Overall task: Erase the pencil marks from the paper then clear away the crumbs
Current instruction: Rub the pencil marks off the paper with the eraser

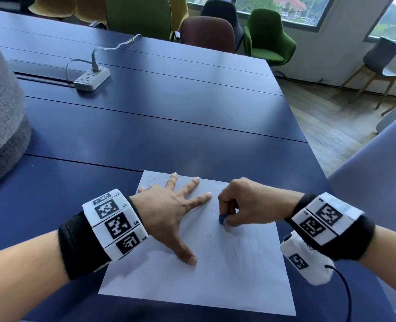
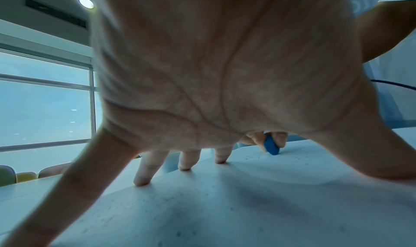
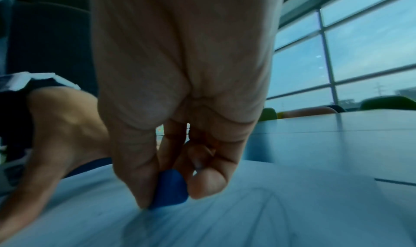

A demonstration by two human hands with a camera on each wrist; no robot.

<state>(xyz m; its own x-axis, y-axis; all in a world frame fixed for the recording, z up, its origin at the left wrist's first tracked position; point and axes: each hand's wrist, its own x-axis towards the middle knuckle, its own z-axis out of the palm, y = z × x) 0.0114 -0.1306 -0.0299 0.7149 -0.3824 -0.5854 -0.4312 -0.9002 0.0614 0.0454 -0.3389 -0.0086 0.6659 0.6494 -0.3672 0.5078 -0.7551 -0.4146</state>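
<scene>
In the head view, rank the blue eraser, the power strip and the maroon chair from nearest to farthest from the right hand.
1. Blue eraser: pinched in the right hand, on the paper.
2. Power strip: far left on the table.
3. Maroon chair: beyond the table's far edge.

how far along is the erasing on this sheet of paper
Midway. Done: dark crumbs already dot the paper, so some rubbing has happened. In hand: the right hand pinches a blue eraser against the sheet while the left hand presses it flat. Left: faint pencil marks remain, and no crumbs are cleared.
</scene>
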